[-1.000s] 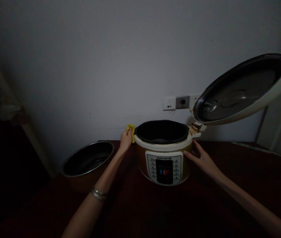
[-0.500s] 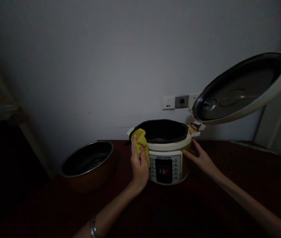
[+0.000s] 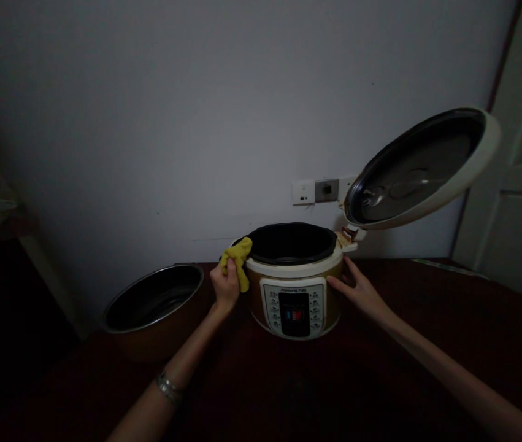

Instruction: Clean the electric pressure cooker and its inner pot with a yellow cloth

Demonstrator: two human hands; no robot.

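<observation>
A cream and gold electric pressure cooker (image 3: 294,301) stands on a dark red table (image 3: 380,380) against the wall. Its hinged lid (image 3: 419,169) is swung up to the right, and the dark inside of the pot shows. My left hand (image 3: 224,286) is closed on a yellow cloth (image 3: 238,256) and presses it against the cooker's left rim. My right hand (image 3: 356,290) lies open with fingers spread flat on the cooker's right side.
A removed metal inner pot (image 3: 154,302) sits on the table to the left of the cooker. A wall socket plate (image 3: 320,191) is behind the cooker. A white door (image 3: 513,202) stands at the right, and a dark area lies at the far left.
My left hand with the cloth went from the cooker's back left rim to its front left, then back to the left rim. The right hand stayed on the cooker's side.
</observation>
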